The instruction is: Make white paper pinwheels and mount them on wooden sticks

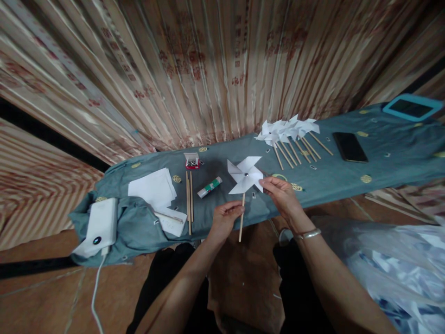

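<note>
My left hand (225,217) is closed around the wooden stick (241,222) of a white paper pinwheel (244,174), holding it upright over the near edge of the cloth. My right hand (281,193) pinches the lower right blade of the pinwheel between thumb and fingers. A metal bangle (307,234) sits on that wrist. A pin head shows at the pinwheel's centre.
On the long blue-grey cloth (347,178) lie several finished pinwheels (288,132), spare sticks (189,199), a glue stick (209,187), a small box of pins (192,161), white paper sheets (153,189), a power bank (100,225), a black phone (349,147) and a tablet (412,108). Curtains hang behind.
</note>
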Available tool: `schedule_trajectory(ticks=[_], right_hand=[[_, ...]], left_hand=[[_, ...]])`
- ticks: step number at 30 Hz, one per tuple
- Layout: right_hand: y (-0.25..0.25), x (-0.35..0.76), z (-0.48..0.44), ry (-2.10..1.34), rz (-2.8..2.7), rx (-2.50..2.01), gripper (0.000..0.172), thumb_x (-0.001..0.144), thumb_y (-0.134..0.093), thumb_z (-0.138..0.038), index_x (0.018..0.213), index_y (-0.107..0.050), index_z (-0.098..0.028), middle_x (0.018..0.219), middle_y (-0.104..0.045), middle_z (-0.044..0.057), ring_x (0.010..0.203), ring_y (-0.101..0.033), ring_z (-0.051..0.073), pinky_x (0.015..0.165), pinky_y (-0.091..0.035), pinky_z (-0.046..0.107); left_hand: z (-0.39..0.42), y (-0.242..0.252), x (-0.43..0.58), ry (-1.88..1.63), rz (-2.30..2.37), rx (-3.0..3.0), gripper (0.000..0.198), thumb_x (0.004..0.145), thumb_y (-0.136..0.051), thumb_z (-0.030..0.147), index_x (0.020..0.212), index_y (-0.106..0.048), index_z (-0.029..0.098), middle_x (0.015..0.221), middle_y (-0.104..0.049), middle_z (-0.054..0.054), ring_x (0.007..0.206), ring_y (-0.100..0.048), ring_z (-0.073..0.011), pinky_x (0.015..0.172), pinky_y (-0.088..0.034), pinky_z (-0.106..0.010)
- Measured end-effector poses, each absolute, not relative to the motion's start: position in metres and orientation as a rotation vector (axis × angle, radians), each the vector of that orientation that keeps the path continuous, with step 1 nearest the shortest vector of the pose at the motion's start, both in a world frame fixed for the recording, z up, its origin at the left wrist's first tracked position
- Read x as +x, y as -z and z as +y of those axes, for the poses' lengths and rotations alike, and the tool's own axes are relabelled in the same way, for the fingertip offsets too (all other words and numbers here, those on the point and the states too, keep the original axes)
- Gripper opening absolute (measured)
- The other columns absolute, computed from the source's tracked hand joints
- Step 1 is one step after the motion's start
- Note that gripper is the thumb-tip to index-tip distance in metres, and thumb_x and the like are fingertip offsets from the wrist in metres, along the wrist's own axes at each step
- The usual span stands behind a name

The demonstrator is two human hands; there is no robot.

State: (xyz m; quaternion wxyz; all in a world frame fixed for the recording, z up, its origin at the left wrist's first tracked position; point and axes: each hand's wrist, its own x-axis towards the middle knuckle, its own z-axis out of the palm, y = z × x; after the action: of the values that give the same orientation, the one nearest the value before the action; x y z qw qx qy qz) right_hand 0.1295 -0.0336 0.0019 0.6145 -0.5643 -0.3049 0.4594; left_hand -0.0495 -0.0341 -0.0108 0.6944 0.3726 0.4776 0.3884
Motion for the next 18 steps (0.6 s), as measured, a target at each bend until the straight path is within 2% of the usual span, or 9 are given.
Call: schedule_trajectory(ticks=[11,18], right_hand=[[-0.004,0.119,-0.037,-1.144,-0.682,-1.297,0.037,0.049,-0.087,-0.049,0.057,-0.065,-0.021,0.057,-0.055,-0.004,0.058,-0.045,0.011,0.06,-0.036,0.026],[-0.005,0.115,-0.04,-1.18,-0.749,-1.309,0.04,0.054,-0.084,-0.053,0.054,-0.06,-0.022,0.056,-0.052,-0.004,0.057,-0.042,0.011,0.057,-0.033,0.027]], left_hand=[[-0.032,0.011,-0.049,-0.895,1.07,0.825,0.032,0.048,-0.089,0.031,0.074,-0.078,0.016,0.068,-0.073,-0.003,0.062,-0.061,-0.0118,0.067,-0.051,-0.025],[-0.032,0.01,-0.048,-0.897,1.062,0.831,0.034,0.046,-0.089,0.034,0.074,-0.079,0.017,0.068,-0.073,-0.003,0.061,-0.06,-0.0113,0.066,-0.051,-0.024]])
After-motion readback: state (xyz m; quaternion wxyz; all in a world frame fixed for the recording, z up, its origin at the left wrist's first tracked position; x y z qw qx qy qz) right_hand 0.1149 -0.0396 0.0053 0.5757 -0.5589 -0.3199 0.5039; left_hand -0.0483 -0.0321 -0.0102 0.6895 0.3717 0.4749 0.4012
